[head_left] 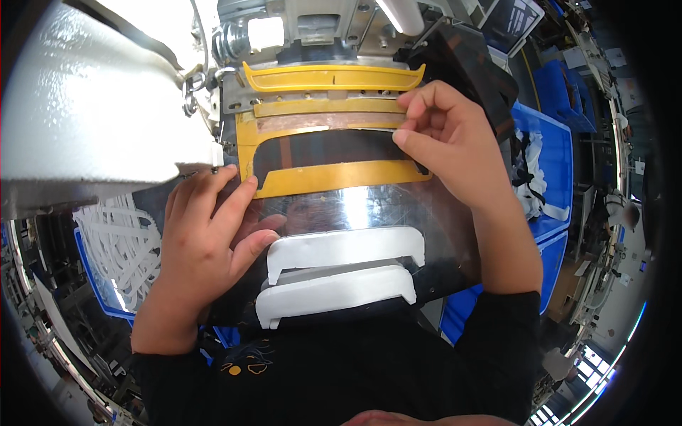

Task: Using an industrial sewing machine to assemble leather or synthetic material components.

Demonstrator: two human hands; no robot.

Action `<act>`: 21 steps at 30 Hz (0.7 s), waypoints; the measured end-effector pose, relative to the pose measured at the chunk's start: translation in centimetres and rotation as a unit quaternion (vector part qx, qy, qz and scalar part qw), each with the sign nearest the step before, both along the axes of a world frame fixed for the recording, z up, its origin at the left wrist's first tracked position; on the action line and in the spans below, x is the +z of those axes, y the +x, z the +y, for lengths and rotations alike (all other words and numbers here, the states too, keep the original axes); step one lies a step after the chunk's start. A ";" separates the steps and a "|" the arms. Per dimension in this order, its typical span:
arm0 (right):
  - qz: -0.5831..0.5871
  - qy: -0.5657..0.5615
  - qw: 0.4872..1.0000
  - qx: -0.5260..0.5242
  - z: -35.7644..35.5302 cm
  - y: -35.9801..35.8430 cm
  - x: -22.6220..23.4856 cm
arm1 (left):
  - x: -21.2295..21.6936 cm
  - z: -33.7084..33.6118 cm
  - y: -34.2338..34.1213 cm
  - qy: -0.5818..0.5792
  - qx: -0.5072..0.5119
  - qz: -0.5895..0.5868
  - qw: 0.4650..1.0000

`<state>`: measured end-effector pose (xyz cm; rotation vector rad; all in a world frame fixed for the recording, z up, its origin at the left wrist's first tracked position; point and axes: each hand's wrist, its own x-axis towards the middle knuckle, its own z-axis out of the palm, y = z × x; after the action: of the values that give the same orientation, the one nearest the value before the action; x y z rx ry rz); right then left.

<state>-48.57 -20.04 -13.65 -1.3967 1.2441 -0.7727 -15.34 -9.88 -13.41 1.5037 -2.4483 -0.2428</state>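
A yellow frame-shaped template (341, 179) lies on the machine bed, with a dark curved area inside it and a thin pale edge along that area's top. My left hand (206, 231) has its fingers spread, the fingertips at the template's left corner. Over the template's right end is my right hand (451, 138), fingers bent, thumb and index fingertip apart; the thumb tip is by the pale edge. The hand hides the template's right side. Closer to me, two white curved strips with turned-down ends, a farther one (348, 247) and a nearer one (337, 290), lie on the shiny metal plate.
A yellow bar with upturned ends (334, 79) sits beyond the template, under metal machine parts. A big white machine body (106, 106) fills the upper left. Blue bins stand at both sides: the left one holds many white strips (121, 248), the right one (558, 163) white and black pieces.
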 end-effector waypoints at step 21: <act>-0.130 -0.108 0.980 0.107 1.7 -1.9 -1.3 | 3.1 6.5 2.7 0.029 0.196 0.523 0.829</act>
<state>-50.46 -18.37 -14.91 -1.5196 0.8106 -0.9262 -12.65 -3.38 -10.35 1.3120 -1.2481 -0.8035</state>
